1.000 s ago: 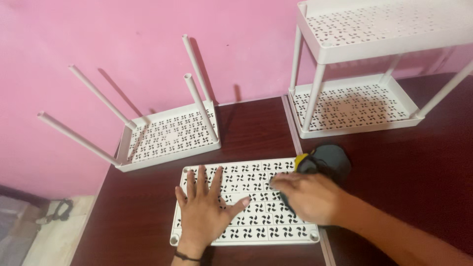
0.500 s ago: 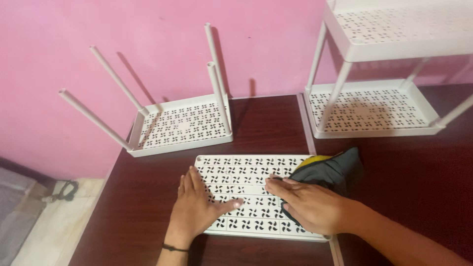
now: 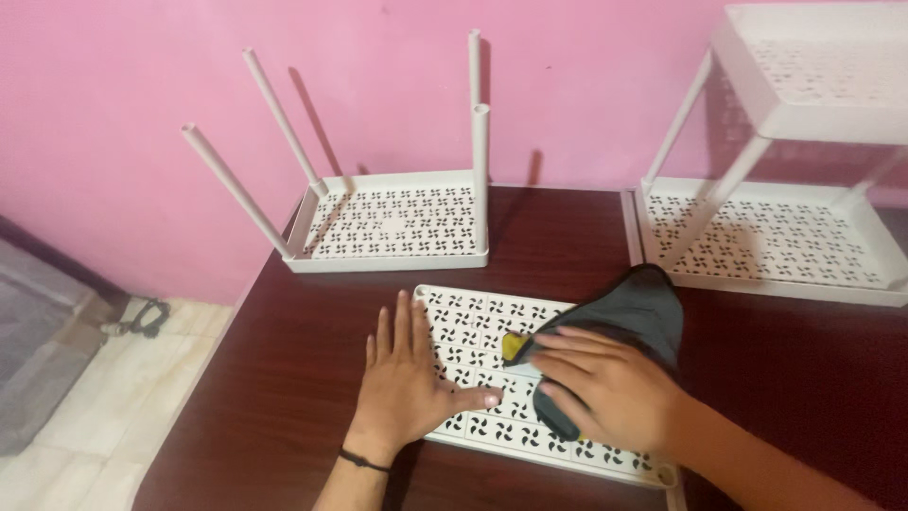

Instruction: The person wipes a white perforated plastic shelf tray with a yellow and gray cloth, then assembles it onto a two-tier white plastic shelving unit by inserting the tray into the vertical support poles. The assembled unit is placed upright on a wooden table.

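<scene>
A flat white perforated shelf panel (image 3: 473, 317) lies on the dark wooden table (image 3: 284, 378) in front of me. My left hand (image 3: 407, 383) rests flat, fingers spread, on the panel's left end and the table beside it. My right hand (image 3: 605, 383) presses a dark grey cloth (image 3: 638, 312) with a yellow patch (image 3: 514, 344) onto the panel's middle.
An upturned white shelf tray (image 3: 392, 222) with several upright poles stands at the back of the table. A white two-level shelf rack (image 3: 785, 237) stands at the right. A pink wall (image 3: 142, 85) is behind; tiled floor (image 3: 85, 416) shows at the left.
The view has shifted, so everything sits further right and lower in the frame. My right hand with the cloth has slid left over the panel, closer to my left hand.
</scene>
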